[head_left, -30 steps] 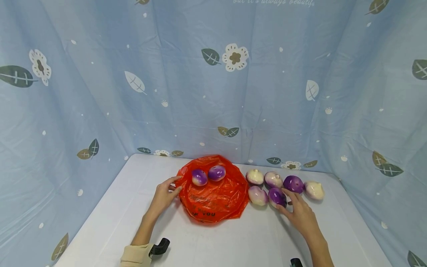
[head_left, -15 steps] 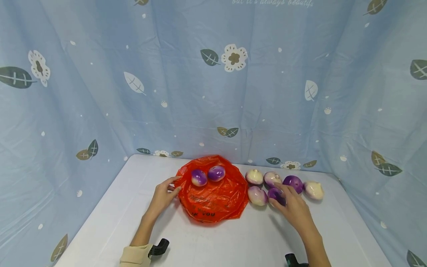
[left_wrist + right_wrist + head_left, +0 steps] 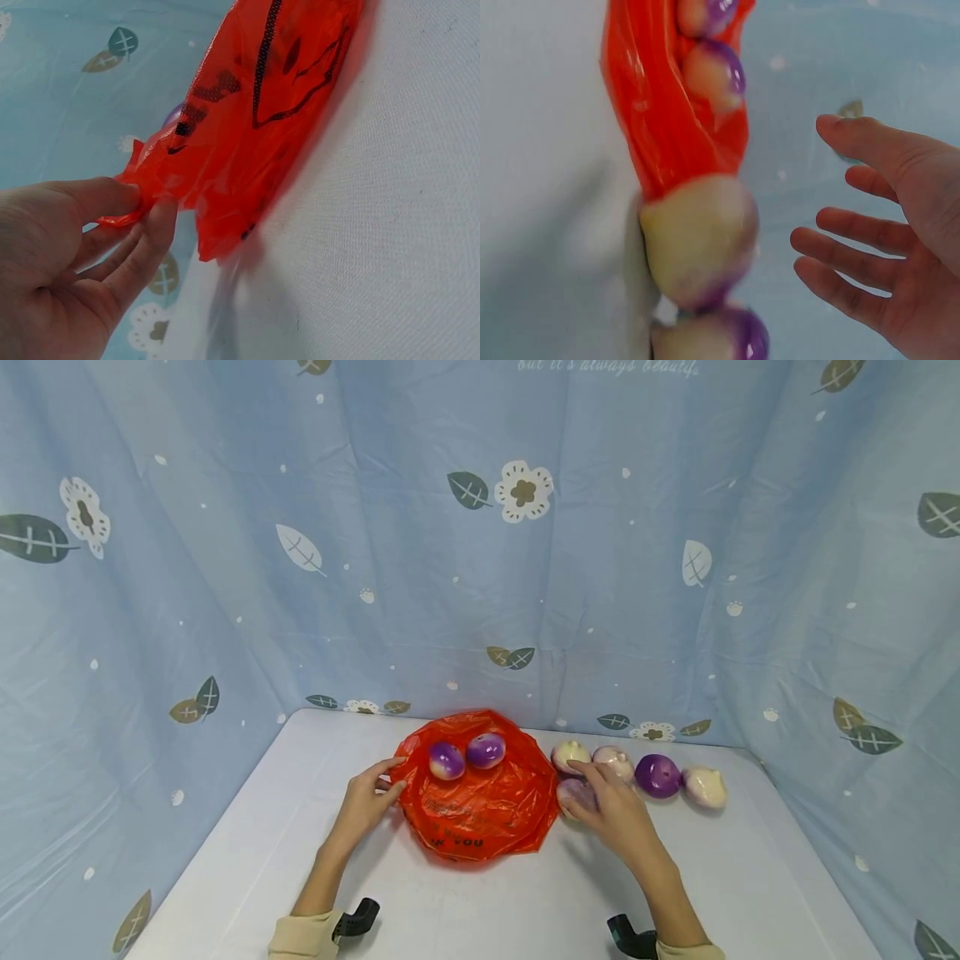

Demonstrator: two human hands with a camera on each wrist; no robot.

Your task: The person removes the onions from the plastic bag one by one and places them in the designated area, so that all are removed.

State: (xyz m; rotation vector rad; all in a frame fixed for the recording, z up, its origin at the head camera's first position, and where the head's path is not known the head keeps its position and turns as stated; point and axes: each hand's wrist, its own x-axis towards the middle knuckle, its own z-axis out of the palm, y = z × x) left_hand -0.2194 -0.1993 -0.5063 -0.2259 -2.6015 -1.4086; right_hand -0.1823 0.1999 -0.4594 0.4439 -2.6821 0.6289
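My left hand (image 3: 365, 806) pinches the left edge of a red plastic bag (image 3: 480, 818) between thumb and fingers; the left wrist view shows the gathered film (image 3: 154, 176) in that grip. Two purple-and-white onions (image 3: 447, 761) lie at the bag, towards its far side. Over the near row of onions hovers my right hand (image 3: 618, 814), its fingers apart and holding nothing in the right wrist view. It partly covers a pale onion (image 3: 567, 795) beside the bag. The dark purple onion of the near row is hidden in the head view, apparently behind this hand.
Behind the right hand, a row has a cream onion (image 3: 571, 755), a pinkish one (image 3: 615, 762), a purple one (image 3: 658, 776) and another cream one (image 3: 704, 787). A blue patterned curtain (image 3: 420, 577) borders the white table (image 3: 480, 910).
My right hand has moved left, from the dark purple onion to above the pale onion by the bag. My left hand keeps its pinch on the bag's edge.
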